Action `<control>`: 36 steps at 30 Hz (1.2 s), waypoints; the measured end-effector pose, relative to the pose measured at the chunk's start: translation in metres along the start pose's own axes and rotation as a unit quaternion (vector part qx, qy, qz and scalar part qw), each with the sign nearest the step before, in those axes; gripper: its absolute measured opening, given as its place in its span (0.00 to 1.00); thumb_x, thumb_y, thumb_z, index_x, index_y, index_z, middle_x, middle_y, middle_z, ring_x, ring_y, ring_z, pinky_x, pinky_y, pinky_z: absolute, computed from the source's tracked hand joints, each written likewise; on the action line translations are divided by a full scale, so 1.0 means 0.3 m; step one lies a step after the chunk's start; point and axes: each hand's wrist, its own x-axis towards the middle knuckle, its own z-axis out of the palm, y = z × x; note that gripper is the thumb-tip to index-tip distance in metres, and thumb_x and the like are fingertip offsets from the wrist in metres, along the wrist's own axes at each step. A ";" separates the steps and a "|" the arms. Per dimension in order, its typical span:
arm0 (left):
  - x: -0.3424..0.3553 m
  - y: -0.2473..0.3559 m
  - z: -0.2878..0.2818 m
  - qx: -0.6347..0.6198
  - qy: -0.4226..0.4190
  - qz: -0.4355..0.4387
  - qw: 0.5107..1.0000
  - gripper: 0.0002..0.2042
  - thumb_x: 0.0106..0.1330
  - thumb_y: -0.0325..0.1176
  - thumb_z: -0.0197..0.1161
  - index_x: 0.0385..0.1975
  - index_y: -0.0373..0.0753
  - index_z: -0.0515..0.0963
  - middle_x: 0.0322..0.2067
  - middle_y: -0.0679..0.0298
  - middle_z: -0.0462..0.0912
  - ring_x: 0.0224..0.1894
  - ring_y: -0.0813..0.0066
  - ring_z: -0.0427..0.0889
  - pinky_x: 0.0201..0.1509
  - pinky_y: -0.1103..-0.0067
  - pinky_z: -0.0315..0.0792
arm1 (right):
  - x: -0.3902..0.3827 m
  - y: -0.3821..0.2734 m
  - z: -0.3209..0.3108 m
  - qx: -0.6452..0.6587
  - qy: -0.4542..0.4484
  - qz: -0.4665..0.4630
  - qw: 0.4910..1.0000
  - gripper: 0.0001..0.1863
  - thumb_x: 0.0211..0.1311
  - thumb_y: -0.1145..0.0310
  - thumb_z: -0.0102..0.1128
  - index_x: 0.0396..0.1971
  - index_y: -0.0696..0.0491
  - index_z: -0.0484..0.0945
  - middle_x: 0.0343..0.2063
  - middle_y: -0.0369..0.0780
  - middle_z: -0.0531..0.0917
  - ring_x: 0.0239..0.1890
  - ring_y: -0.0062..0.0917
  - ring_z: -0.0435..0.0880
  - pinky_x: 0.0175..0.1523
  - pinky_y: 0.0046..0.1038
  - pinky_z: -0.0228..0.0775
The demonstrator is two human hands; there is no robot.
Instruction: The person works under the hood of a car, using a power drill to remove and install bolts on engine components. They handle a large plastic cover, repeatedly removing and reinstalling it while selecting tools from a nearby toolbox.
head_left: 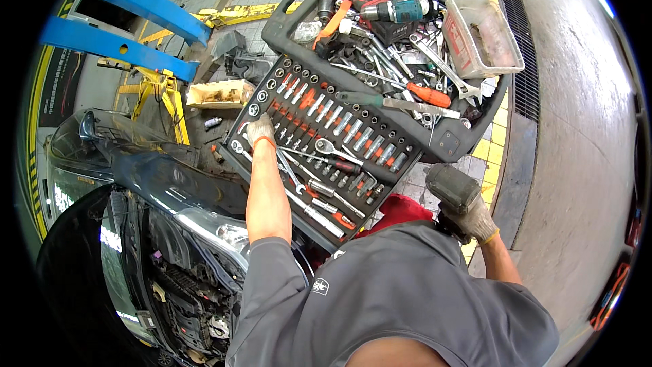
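My gloved left hand [261,130] reaches over the left side of a socket tray [370,211], fingers curled down beside small sockets and wrenches; what they grip is hidden. The tray holds rows of chrome sockets, bits, extensions and a ratchet [326,147]. My gloved right hand [475,223] is closed on a dark, bulky power tool [451,187] held low at the right of the cart [449,144]. The cart's top is piled with wrenches, an orange-handled screwdriver [428,94], a long file [421,105] and a teal drill [394,9].
A dark car [204,224] with its hood raised is at lower left. Blue lift arms [136,51] with yellow supports [173,109] stand at upper left. An open cardboard box [217,94] lies beyond the tray. A plastic bin [499,47] sits at the cart's right, beside a floor grate [526,95].
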 end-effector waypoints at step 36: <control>-1.086 -0.286 -0.822 -0.222 0.022 0.323 0.920 0.17 0.55 0.23 0.73 0.44 0.39 0.79 0.35 0.61 0.86 0.34 0.68 0.86 0.39 0.74 0.79 | 0.242 -0.835 0.213 0.058 -0.279 -0.444 0.850 0.33 0.52 0.68 0.76 0.61 0.53 0.78 0.59 0.45 0.82 0.64 0.40 0.78 0.69 0.40 0.69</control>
